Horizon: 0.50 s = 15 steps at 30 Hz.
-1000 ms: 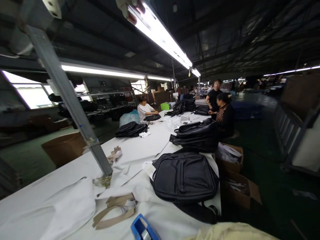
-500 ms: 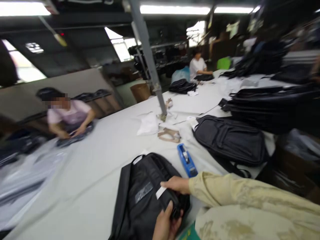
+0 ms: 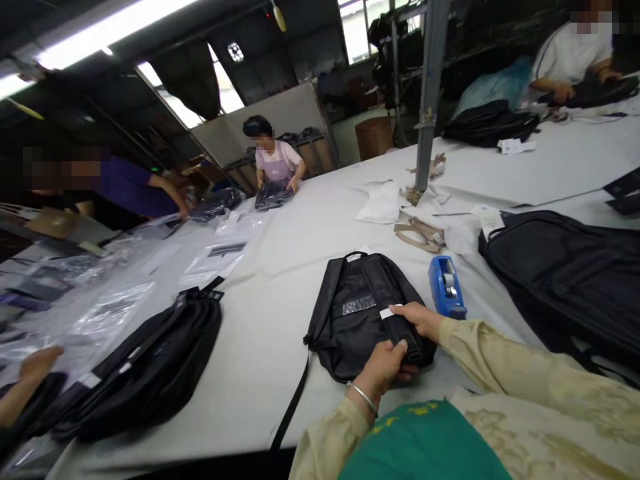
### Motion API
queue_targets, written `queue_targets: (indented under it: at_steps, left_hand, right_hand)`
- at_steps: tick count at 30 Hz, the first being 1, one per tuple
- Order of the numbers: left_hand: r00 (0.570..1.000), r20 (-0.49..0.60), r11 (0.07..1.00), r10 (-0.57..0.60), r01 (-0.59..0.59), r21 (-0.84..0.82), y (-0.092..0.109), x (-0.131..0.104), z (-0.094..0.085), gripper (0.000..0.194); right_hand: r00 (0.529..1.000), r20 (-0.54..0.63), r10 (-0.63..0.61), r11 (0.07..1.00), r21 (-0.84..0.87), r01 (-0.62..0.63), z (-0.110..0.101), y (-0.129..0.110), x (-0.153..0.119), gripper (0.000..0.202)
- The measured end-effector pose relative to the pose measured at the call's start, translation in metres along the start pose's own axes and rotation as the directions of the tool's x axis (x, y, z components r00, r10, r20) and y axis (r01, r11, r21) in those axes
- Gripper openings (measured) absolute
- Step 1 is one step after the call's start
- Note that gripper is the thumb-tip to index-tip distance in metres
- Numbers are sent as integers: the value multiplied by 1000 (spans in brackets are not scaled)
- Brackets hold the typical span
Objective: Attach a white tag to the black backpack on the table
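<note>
View's just swung left, so the whole bag fits in frame, lying on the table, and a bag pile shows up. Grip looks the same: right hand pinches the tag at the strap, left hand clamps the strap lower down. I'd guess the strap's still getting the attention.

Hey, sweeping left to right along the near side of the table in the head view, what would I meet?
Pile of black bags, black backpack with the left hand and right hand on it, blue tape dispenser, bag cut off by the right edge.
</note>
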<state>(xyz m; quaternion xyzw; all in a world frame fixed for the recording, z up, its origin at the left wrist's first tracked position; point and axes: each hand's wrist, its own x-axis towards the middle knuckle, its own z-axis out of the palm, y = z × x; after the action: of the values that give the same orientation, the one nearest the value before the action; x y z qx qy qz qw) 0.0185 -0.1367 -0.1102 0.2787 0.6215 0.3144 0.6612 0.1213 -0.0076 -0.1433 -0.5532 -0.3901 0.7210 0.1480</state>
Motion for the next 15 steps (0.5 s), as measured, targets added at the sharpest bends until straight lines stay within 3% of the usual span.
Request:
queue_targets:
  at_steps: [2, 3, 4, 5, 6, 8, 9, 11, 13, 15]
  left_hand:
    - [968, -144, 943, 205, -156, 292, 1, -1, -39, 39]
    - [910, -263, 891, 321, -196, 410, 2, -3, -65, 36]
    - [820, -393, 853, 416, -202, 481, 3, -6, -94, 30]
    - [734, -530, 864, 425, -155, 479, 4, -8, -123, 25]
    - [671, -648, 907, 359, -87, 411, 4, -10, -151, 22]
    - [635, -727, 950, 262, -36, 311, 4, -10, -198, 18]
    - [652, -728, 966, 211, -27, 256, 3, -9, -215, 14]
    - [730, -670, 987, 134, -41, 153, 3, -5, -234, 13]
    - [827, -557, 997, 70, -66, 29, 6, -2, -242, 18]
    - [913, -407, 989, 35, -91, -120, 17, -2, -248, 19]
  right_hand:
    - [998, -56, -18, 998, -62, 15, -9, 3, 0, 16]
    - [992, -105, -70, 989, -137, 55, -14, 4, -1, 14]
    - [973, -165, -163, 963, -240, 120, -18, 4, -2, 14]
    - [930, -222, -293, 910, -364, 199, -20, 3, -4, 18]
    - [861, -252, -442, 824, -494, 278, -20, 2, -8, 22]
    - [691, -206, -693, 610, -679, 408, -9, -1, -18, 27]
    - [631, -149, -761, 527, -710, 467, 1, -2, -25, 27]
    - [564, -26, -825, 418, -701, 578, 27, -6, -39, 23]
    - [554, 69, -830, 379, -660, 649, 56, -9, -52, 19]
    - [588, 116, -801, 398, -630, 667, 83, -14, -63, 16]
